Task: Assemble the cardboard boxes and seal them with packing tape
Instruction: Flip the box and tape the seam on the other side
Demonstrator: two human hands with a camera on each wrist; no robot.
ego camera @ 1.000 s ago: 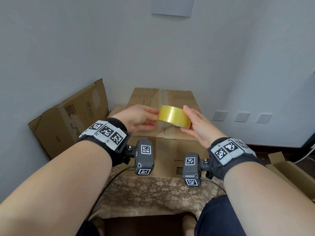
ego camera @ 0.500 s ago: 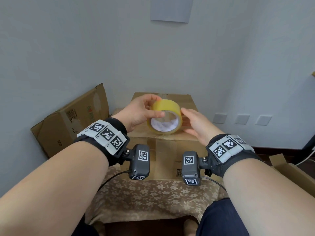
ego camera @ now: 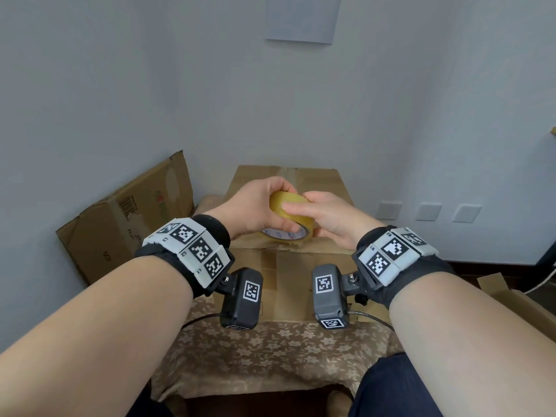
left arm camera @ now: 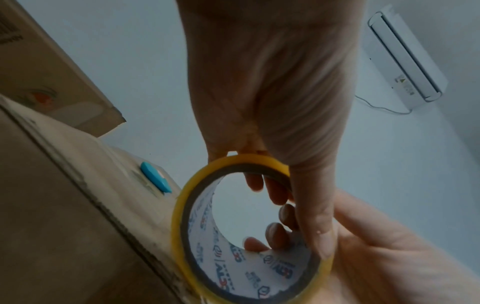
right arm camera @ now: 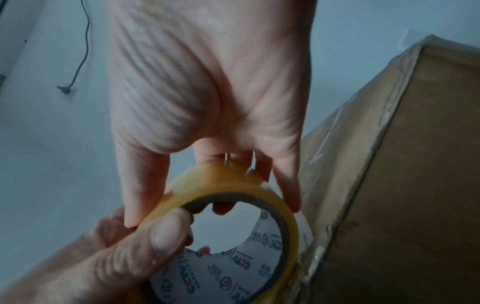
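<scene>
cardboard makes up the biggest thing here: a brown box stands on a cloth-covered table against the wall, its top flaps down and, it seems, already carrying strips of clear tape along the edges. it looks light but bulky, stiff along its folds and easily dented on the flat panels, so it is best steadied by pressing down near an edge or corner rather than in the middle of a flap. a second, flattened box leans against the wall to the left, and another open carton shows at the right edge.

next in size, the two hands meet just above the near edge of the box. the left hand wraps round the roll of tape, fingers curled through the core and thumb on the rim. the right hand is clamped on the same roll, thumb and fingers lying across the yellow outer band, apparently feeling for the loose end.

the roll itself is small, light and rigid thanks to its printed card core, so the sure hold is through the hole. its outer wrap is smooth and slick, and the free end is thin, sticky film that would likely fold onto itself or tear crookedly; it should be pinched at a corner and pulled straight.

whether the end is already lifted cannot be told from these views.
</scene>
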